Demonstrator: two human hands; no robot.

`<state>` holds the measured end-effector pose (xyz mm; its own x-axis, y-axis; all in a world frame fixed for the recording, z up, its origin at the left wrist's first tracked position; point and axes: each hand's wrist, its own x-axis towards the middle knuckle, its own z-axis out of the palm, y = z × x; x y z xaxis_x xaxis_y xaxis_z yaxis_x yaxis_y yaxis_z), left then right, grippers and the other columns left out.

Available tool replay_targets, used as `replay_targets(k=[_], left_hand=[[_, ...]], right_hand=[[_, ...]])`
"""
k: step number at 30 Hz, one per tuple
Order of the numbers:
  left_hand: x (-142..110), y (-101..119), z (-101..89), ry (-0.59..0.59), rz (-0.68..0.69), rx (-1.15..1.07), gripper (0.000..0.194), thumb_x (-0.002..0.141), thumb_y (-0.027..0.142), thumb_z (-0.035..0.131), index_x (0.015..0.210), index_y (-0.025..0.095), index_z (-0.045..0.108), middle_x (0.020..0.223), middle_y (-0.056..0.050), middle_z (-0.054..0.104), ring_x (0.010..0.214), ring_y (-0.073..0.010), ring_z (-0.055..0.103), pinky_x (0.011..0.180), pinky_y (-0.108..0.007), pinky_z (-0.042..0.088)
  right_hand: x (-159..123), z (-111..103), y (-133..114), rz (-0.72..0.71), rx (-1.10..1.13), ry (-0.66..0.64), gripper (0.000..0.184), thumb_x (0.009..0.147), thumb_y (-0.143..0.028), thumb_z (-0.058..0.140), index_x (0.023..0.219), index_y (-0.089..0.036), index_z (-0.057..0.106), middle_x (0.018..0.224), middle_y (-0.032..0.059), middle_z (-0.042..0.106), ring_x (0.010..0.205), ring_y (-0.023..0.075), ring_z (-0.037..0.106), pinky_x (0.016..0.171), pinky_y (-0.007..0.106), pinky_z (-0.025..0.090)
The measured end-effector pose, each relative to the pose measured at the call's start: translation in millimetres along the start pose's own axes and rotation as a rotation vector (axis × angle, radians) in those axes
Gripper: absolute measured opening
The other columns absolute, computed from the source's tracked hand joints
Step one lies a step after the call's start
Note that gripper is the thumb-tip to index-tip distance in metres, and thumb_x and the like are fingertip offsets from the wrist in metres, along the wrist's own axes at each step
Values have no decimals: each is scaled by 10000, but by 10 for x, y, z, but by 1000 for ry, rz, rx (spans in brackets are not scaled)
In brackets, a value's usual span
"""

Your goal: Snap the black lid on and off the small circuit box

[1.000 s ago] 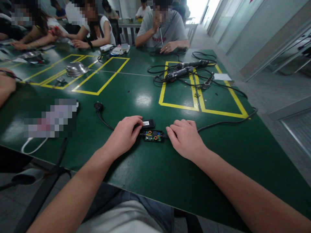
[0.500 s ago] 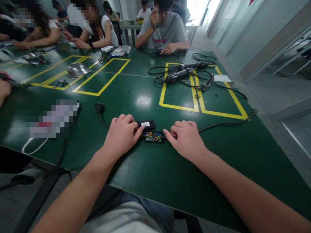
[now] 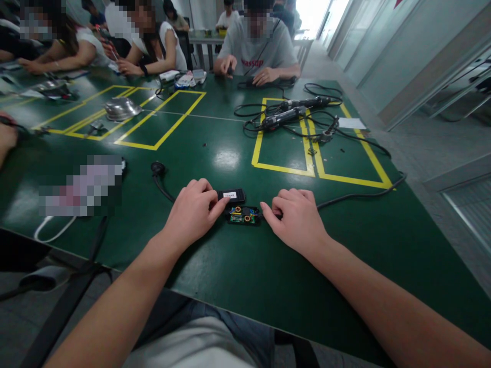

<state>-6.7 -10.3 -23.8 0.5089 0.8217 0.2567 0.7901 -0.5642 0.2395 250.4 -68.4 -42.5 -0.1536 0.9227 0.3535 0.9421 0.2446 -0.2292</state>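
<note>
In front of me lies an open black adapter housing (image 3: 248, 222) with a green circuit board and copper-wound coils inside. Its black cover (image 3: 240, 194), bearing a white label, rests just beyond. My left hand (image 3: 194, 212) is closed at the housing's left end, thumb extended to its edge; the plug-end cord (image 3: 163, 189) runs beneath these fingers. On the other side, my right hand (image 3: 294, 217) is closed around the black cable (image 3: 345, 198) close to the housing's right end. The curled fingers hide the grip on both cords.
A power plug (image 3: 157, 168) lies left of my hands. Two black electric screwdrivers (image 3: 284, 118) with looping cords lie ahead on the green table (image 3: 215, 286). A metal bowl (image 3: 121, 109) and a blurred-out pinkish item (image 3: 82, 186) are leftward. Co-workers sit opposite.
My right hand has shifted very slightly right, away from the housing's end. Across the table, a co-worker's raised hand has come down to the tabletop.
</note>
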Motion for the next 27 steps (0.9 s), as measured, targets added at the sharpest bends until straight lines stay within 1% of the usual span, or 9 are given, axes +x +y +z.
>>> replay_targets(k=[5,8,9,11,13,15,17,23,27], left_hand=[[12,13,24,-35,-3,23,453,1086,445,600,716,203,698,919,-98,624,884,-267,564,830,-440,522],[4,16,36,-14,-29,9,384,1063,446,651,773,200,705,956,-95,639,921,-273,597,860,-444,551],[-1,12,42,7,-41,-20,327,1052,432,673,828,198,716,994,-96,655,949,-275,617,884,-447,564],[-9,0,57,44,-36,-107,193,1045,375,689,1024,194,754,1149,-109,700,1067,-284,661,977,-462,580],[-11,-15,69,39,16,-188,239,1066,308,647,1254,211,757,1367,-124,706,1247,-296,663,1098,-489,558],[-5,-27,70,-6,66,-226,322,1096,272,575,1361,249,757,1496,-113,691,1355,-300,642,1167,-514,528],[7,-33,55,-43,54,-228,338,1107,284,551,1349,269,787,1489,-100,719,1358,-305,655,1170,-530,528],[25,-64,-7,-29,-85,-221,231,1010,314,718,1193,252,845,1261,-82,818,1115,-294,726,1044,-490,577],[-12,-39,-37,57,-21,-263,267,1024,309,698,1256,239,809,1273,-90,800,1161,-289,696,1067,-483,564]], right_hand=[[8,16,-2,16,-6,-27,512,1080,-429,543,616,-217,582,705,36,589,752,201,505,851,413,321],[15,16,-7,33,-4,-44,509,1074,-435,558,614,-217,576,701,31,588,744,198,504,850,413,317],[17,15,-7,34,-4,-49,505,1073,-434,560,617,-216,578,705,31,591,743,197,505,850,411,317],[18,13,-6,35,-5,-56,498,1073,-430,560,625,-214,588,711,33,596,742,198,509,848,409,318],[16,13,-1,31,-8,-59,491,1074,-423,558,633,-212,601,716,36,597,747,200,511,846,408,319],[15,14,5,21,-13,-58,484,1076,-413,554,640,-210,609,725,38,600,753,201,512,843,406,318],[14,15,8,14,-18,-61,481,1081,-400,544,645,-209,608,735,39,606,755,201,514,840,403,317],[20,-4,-2,25,9,-88,516,1109,-395,488,644,-208,608,743,43,606,752,198,518,862,406,334],[25,-19,-14,24,7,-114,512,1119,-379,465,675,-205,651,767,55,635,767,206,530,879,415,341]])
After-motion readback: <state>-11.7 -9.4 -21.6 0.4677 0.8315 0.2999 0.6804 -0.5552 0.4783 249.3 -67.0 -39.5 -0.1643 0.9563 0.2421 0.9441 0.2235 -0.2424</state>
